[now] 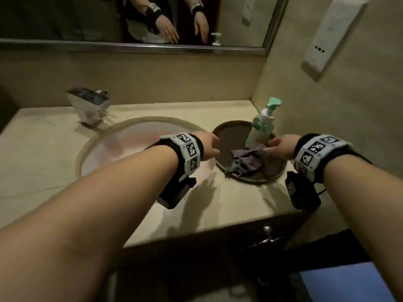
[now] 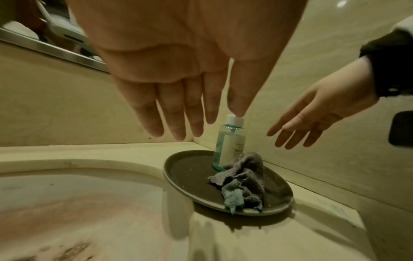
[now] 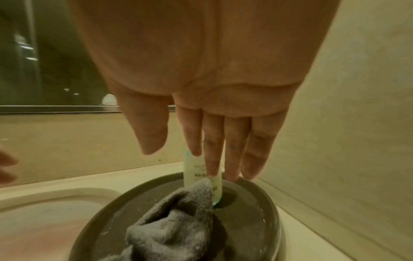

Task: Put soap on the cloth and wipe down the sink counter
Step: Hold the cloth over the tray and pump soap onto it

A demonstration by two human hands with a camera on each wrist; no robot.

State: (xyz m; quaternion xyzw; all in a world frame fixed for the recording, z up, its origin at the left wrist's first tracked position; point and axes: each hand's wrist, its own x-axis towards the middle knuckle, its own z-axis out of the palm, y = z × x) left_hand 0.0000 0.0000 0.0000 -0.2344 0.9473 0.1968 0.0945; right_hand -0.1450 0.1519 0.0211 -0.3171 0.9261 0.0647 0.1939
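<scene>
A crumpled grey cloth (image 1: 246,161) (image 2: 243,180) (image 3: 174,224) lies on a dark round tray (image 1: 226,138) (image 2: 190,173) (image 3: 252,211) at the counter's right end. A green pump soap bottle (image 1: 262,125) (image 2: 228,146) (image 3: 193,169) stands upright on the tray behind the cloth. My left hand (image 1: 209,147) (image 2: 178,109) hovers over the tray's left rim, fingers straight, holding nothing. My right hand (image 1: 279,146) (image 2: 308,121) (image 3: 214,141) hangs above the cloth and in front of the bottle, fingers straight and empty.
The beige counter (image 1: 43,153) holds an oval sink basin (image 1: 122,149) with a chrome faucet (image 1: 89,105) at its back. A mirror (image 1: 109,18) runs along the back wall; a white wall unit (image 1: 331,35) hangs on the right wall. A dark cabinet (image 1: 218,258) sits below.
</scene>
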